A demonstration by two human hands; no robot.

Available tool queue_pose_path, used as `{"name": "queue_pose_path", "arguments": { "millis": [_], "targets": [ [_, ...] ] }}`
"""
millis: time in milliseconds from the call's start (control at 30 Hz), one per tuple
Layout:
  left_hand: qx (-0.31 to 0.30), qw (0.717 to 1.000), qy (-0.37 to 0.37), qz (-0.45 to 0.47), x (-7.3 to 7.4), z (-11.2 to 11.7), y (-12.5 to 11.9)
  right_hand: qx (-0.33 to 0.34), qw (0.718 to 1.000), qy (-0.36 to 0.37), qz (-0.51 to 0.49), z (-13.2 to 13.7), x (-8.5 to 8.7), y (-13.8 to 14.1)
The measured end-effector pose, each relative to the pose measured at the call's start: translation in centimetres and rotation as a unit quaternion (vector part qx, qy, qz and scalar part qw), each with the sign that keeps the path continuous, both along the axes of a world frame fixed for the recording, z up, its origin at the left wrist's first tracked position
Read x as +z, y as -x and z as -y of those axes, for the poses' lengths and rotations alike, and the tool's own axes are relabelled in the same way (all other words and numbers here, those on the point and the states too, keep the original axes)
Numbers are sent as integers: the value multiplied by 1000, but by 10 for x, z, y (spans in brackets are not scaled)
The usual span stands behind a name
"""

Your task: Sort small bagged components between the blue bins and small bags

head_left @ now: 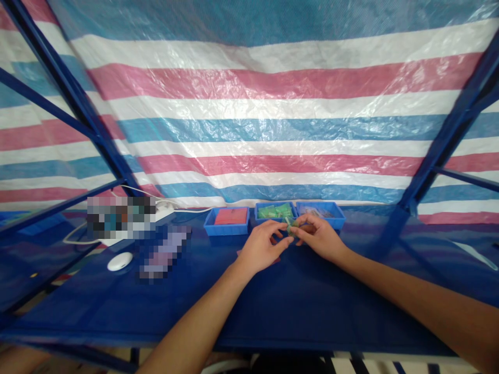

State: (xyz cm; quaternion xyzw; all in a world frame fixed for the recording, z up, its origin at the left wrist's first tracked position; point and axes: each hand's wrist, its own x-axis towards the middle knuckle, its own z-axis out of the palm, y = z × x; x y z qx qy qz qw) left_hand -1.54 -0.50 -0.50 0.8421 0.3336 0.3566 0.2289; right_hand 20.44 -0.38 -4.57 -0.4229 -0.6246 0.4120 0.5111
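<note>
My left hand [262, 246] and my right hand [323, 238] meet over the blue table, close in front of the bins. Between their fingertips is a small green packet [290, 226], pinched from both sides; its details are blurred. A reddish flat piece [276, 260] lies on the table, mostly hidden beneath my left hand. Just beyond the hands, one blue bin [226, 229] contains a stack of red cards [231, 216]. The middle bin holds several green packets [276, 211]. In the right bin [339, 221] are small clear packets, partly covered by my right hand.
A white rounded object [120, 261] rests at the left, near blurred-out items and white cables [191, 210]. Far right lies a pale translucent strip [475, 254]. Blue metal posts [448, 135] flank the table [312, 306], with a striped tarp [265, 124] behind it.
</note>
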Motion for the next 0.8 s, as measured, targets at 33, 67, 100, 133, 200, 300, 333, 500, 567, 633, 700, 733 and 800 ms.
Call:
{"name": "queue_pose_path", "arguments": {
  "millis": [33, 67, 100, 133, 200, 300, 333, 500, 567, 633, 700, 733, 800],
  "targets": [
    [-3, 1000, -5, -6, 1, 1, -1, 21, 1000, -4, 7, 3, 1, 1],
    [-3, 1000, -13, -13, 1, 2, -1, 40, 999, -13, 12, 7, 3, 3],
    [-1, 1000, -20, -19, 2, 2, -1, 59, 998, -24, 20, 10, 5, 4],
    [4, 999, -26, -25, 3, 2, 0, 71, 996, -38, 29, 13, 7, 6],
    [23, 999, -32, -28, 3, 0, 1, 80, 994, -57, 39, 16, 10, 7],
    [49, 998, -33, -10, 2, -4, 3, 50, 996, -63, 37, 13, 9, 5],
    [56, 998, -31, 1, 1, -5, 3, 31, 997, -63, 34, 10, 7, 4],
    [73, 995, 20, 70, -6, -8, 2, -43, 995, -80, 39, 0, 1, 0],
    [47, 993, 53, 91, -7, -7, 1, -32, 996, -71, 43, 0, 1, 0],
    [17, 992, 78, 100, -7, -5, -1, 2, 998, -51, 44, 1, 1, 1],
    [4, 990, 96, 107, -7, -5, -2, 30, 999, -33, 28, 1, 1, 3],
    [3, 988, 104, 112, -7, -6, -2, 37, 999, -27, 13, 1, 0, 3],
    [5, 985, 119, 127, -9, -8, -2, 40, 999, -21, -22, -1, -1, 3]
  ]
}}
